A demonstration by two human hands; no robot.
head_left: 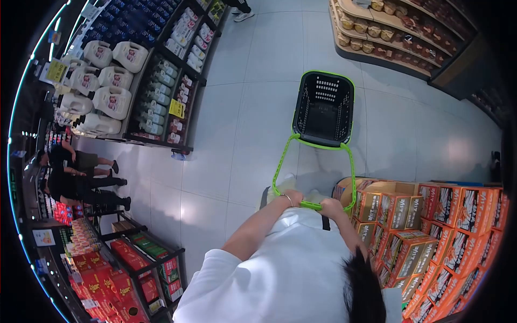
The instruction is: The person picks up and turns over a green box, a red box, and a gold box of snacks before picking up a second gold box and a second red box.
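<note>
A black shopping basket (324,110) with a green rim is on the tiled floor ahead of me, with nothing visible inside. Its long green handle (353,172) reaches back toward my waist. Both my left hand (293,197) and my right hand (332,208) are closed around the handle's crossbar, a short gap apart. A thin bracelet circles my left wrist. White sleeves and a white top fill the lower middle of the view.
Shelves of white jugs (112,78) stand at the left. Stacked orange boxes (452,231) are close on my right. Red boxes (116,290) sit at lower left. A curved food shelf (388,32) is at upper right. Several people (86,180) are at the left; another person's shoe (244,16) is at the top.
</note>
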